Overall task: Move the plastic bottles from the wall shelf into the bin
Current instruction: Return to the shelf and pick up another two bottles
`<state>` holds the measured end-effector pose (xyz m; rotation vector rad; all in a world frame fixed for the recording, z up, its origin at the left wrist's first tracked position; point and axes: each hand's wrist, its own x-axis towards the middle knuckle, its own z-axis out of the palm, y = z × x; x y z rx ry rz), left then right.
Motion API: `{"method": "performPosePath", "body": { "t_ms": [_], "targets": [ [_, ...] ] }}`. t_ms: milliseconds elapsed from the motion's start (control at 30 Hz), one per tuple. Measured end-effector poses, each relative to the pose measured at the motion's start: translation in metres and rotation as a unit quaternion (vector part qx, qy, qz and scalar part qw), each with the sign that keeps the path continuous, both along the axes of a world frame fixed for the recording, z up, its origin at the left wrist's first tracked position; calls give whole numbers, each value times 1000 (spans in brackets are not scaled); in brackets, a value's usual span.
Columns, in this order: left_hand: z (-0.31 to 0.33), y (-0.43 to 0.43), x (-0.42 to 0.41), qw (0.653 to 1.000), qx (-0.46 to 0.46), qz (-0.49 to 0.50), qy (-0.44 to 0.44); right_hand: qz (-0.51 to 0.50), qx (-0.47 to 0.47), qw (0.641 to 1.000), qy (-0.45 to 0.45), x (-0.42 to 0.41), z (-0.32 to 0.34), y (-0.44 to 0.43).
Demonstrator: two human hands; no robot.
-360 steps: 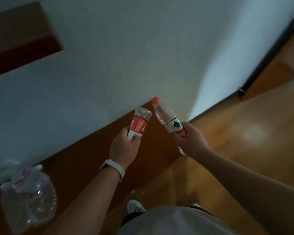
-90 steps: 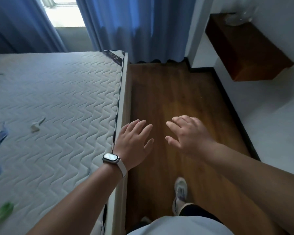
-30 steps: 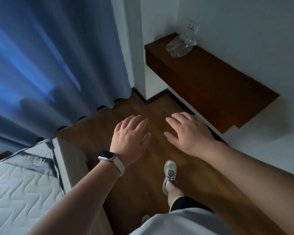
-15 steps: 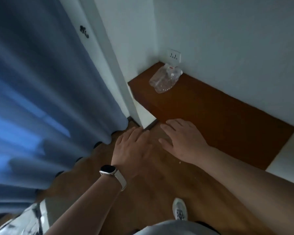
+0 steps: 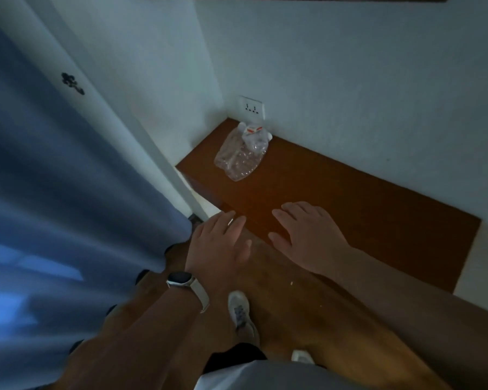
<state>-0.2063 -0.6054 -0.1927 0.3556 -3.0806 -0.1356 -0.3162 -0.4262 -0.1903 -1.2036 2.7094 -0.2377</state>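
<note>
curtain (image 5: 54,206) fills the frame's left. your left hand (image 5: 217,246), lower centre, is spread flat, holding nothing. 1 crumpled plastic bottle (image 5: 241,153) lies upper centre in the wall shelf (image 5: 364,209) corner. your right hand (image 5: 304,235), also flat and empty, hovers at the shelf's near edge.

Left hand (image 5: 219,246) and right hand (image 5: 307,235) extended, fingers straight.

Single view. The camera sits on the person's head and faces forward and steeply down toward the wall (image 5: 350,80). The lens is wide and the frame is tilted. The left hand (image 5: 217,246) and right hand (image 5: 307,235) sit at mid-frame, nearest the lens. The wall shelf (image 5: 350,198) runs just beyond them. The curtain (image 5: 54,206) fills the left side. The floor (image 5: 288,299) and a shoe (image 5: 241,313) occupy the bottom.
</note>
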Motion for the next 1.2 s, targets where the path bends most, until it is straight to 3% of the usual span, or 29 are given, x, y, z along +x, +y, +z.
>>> {"method": "performPosePath", "body": {
  "t_ms": [267, 567, 800, 1200],
  "targets": [
    [-28, -81, -94, 995, 31, -81, 55, -84, 30, 996, -11, -69, -12, -61],
    [-42, -195, -184, 991, 67, -107, 36, -163, 47, 985, -41, -133, -19, -168],
    [-70, -238, -236, 987, 100, -122, 22, -195, 11, 979, -56, -165, -22, -203],
    [-104, -266, -296, 967, 252, 45, -16, -290, -106, 935, -175, -280, -65, -232]
  ]
}}
